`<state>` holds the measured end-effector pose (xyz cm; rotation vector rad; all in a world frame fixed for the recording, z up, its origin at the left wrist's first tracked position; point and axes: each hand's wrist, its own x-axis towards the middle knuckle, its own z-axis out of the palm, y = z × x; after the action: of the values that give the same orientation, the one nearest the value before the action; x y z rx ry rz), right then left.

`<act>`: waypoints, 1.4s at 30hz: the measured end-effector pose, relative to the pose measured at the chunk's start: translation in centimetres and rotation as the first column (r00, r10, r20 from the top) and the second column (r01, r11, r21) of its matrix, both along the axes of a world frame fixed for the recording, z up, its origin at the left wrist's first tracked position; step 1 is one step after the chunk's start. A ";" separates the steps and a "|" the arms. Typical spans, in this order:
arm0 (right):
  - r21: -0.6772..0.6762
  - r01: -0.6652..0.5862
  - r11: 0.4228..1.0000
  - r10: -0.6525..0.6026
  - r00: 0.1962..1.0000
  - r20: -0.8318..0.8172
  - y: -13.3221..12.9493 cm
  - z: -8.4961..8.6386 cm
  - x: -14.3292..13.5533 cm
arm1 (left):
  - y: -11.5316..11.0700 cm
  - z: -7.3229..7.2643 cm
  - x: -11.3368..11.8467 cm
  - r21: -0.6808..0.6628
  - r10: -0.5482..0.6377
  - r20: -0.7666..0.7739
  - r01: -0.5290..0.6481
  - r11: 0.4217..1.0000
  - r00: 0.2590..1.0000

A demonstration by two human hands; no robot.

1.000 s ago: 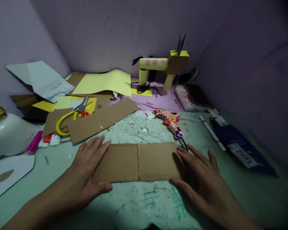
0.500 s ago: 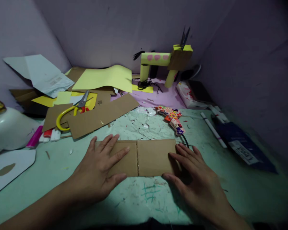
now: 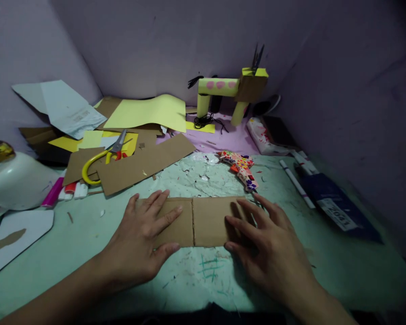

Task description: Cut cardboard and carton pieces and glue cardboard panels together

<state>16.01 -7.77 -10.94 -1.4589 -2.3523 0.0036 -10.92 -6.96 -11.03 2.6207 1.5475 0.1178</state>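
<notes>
A flat brown cardboard strip point(image 3: 209, 221) lies crosswise in front of me, with a dark, glossy seam running down its middle. My left hand point(image 3: 149, 234) rests flat on the left part, fingers spread. Over the right end is my right hand point(image 3: 270, 239), its fingers apart and bent, thumb at the lower edge; whether all its fingertips touch the cardboard I cannot tell. Just beyond the strip's right part lies a flower-patterned glue gun point(image 3: 240, 167), its cord passing behind my right hand.
Yellow-handled scissors point(image 3: 111, 155) lie on cardboard scraps at the left, beside a long cardboard piece point(image 3: 149, 162). A yellow paper animal figure point(image 3: 219, 88) stands at the back. White markers point(image 3: 297, 184) and a dark blue packet point(image 3: 341, 207) lie at the right.
My right hand has shifted slightly left over the cardboard, its fingers more raised and bent. My left hand stays on the strip. The whole view has moved a little.
</notes>
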 end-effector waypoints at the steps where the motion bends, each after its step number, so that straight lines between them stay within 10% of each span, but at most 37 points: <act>1: -0.052 -0.067 0.996 0.068 0.998 0.019 0.4 0.4 -0.2 | 0.0 0.0 0.0 0.000 0.000 0.003 0.000 1.000 1.000; 5: -0.371 -0.416 0.830 0.436 0.899 -0.031 2.8 1.6 -0.3 | 0.0 0.0 0.0 -0.014 -0.002 0.034 0.003 1.000 0.999; 10: -0.433 -0.553 0.712 0.571 0.815 -0.100 4.7 1.5 0.0 | 0.0 0.3 0.2 -0.035 -0.001 0.046 0.002 0.999 0.999; 26: -0.270 -0.603 0.751 0.587 0.796 -0.147 4.4 0.8 -0.9 | 0.0 0.7 0.8 -0.017 0.016 0.075 -0.015 1.000 0.997; 42: -0.237 -0.442 0.865 0.347 0.869 -0.354 3.1 -0.3 -2.5 | -0.5 0.8 2.1 -0.022 0.115 0.043 -0.114 0.993 0.992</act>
<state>13.47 -4.63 -11.25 -0.9675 -2.4178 0.6884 -8.84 -7.46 -10.21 2.4965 1.6757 0.1675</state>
